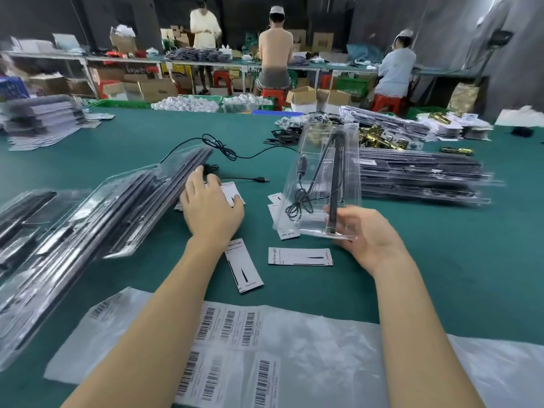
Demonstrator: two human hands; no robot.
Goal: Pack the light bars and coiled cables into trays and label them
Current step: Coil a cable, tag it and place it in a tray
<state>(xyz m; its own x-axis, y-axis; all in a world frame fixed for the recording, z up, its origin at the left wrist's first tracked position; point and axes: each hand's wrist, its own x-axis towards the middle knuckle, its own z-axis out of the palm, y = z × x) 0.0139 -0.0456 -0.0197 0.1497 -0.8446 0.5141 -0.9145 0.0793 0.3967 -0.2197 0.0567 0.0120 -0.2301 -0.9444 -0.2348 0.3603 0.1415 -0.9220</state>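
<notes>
My right hand (366,235) grips the near end of a clear plastic tray (322,175) that holds black light bars and a coiled black cable, tilted up off the green table (441,260). My left hand (210,206) rests on a white insert card (231,192) beside a leaning stack of packed trays (123,207). A loose black cable (226,153) with a USB plug lies beyond that hand. More insert cards (300,256) lie between my hands. Barcode label sheets (232,325) lie at the near edge.
A stack of packed trays (418,175) lies at the right, with brass hardware (379,139) behind it. Further stacks (44,119) stand at the far left. Three people work at benches with boxes at the back.
</notes>
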